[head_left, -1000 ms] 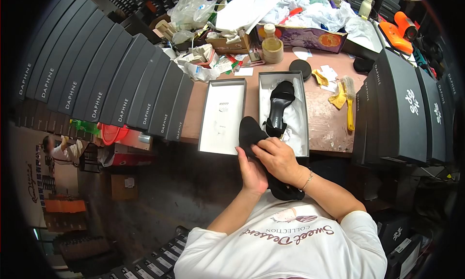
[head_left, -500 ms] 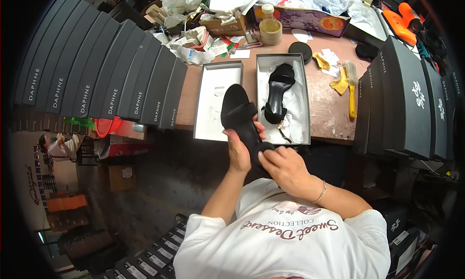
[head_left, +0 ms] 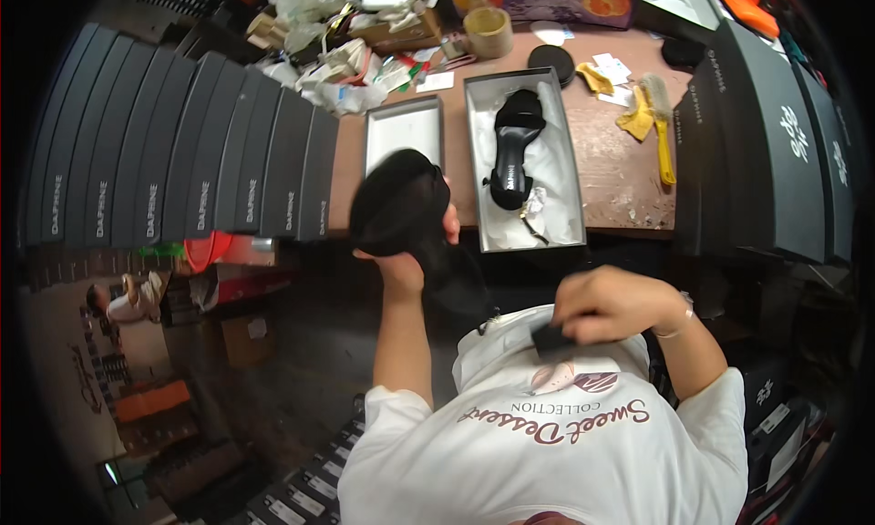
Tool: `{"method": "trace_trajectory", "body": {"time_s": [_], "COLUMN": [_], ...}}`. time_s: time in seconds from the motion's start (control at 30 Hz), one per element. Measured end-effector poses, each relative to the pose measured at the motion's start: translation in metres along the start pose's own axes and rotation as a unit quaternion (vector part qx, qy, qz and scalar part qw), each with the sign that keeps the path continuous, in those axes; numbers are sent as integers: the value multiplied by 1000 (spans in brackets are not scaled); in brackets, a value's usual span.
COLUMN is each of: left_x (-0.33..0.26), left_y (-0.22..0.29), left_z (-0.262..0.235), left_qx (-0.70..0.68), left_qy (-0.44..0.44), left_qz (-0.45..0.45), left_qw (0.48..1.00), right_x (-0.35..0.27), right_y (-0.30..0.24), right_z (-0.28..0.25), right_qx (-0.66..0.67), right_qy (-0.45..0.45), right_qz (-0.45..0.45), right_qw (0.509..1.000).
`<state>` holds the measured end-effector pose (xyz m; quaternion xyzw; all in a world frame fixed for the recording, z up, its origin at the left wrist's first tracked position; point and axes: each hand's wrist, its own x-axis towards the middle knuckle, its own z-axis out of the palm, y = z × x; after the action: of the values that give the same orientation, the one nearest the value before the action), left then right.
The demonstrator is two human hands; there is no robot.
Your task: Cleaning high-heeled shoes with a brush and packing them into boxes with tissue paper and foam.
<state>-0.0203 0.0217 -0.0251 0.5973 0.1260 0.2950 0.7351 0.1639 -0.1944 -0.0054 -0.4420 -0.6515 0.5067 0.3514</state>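
Observation:
My left hand [head_left: 407, 259] grips a black high-heeled shoe [head_left: 401, 206], sole side turned up toward the camera, in front of the table edge. My right hand [head_left: 606, 304] is drawn back near my chest and pinches a small black piece [head_left: 552, 340]. An open grey shoe box [head_left: 522, 160] lies on the table ahead with the matching black shoe [head_left: 512, 151] resting on white paper inside. Its lid [head_left: 402, 135] lies face up to the left of the box.
Rows of black shoe boxes [head_left: 182, 151] stand on the left and more black boxes [head_left: 770, 133] on the right. A tape roll [head_left: 488, 31], a yellow brush [head_left: 660, 124], a black round lid [head_left: 550, 62] and crumpled paper litter the brown table [head_left: 620, 174].
My left hand has lifted the shoe up and to the left. My right hand has let go of it and pulled back toward my chest with a small black piece.

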Motion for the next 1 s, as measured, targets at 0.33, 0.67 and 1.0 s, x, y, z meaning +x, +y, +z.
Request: {"method": "trace_trajectory", "body": {"time_s": [0.33,0.67,1.0], "left_x": [6,-2,-4], "left_y": [6,5,25], "left_z": [29,16,4], "left_qx": [231,78,-266], "left_qy": [-117,-17,22], "left_qz": [305,197,153], "left_qw": [916,977,951], "right_x": [86,65,-2], "right_y": [35,-26,-19], "right_z": [90,37,-23], "right_qx": [-332,-249,-130], "right_qy": [224,223,143], "right_qz": [-15,-29,69], "right_qw": [916,942,979]}}
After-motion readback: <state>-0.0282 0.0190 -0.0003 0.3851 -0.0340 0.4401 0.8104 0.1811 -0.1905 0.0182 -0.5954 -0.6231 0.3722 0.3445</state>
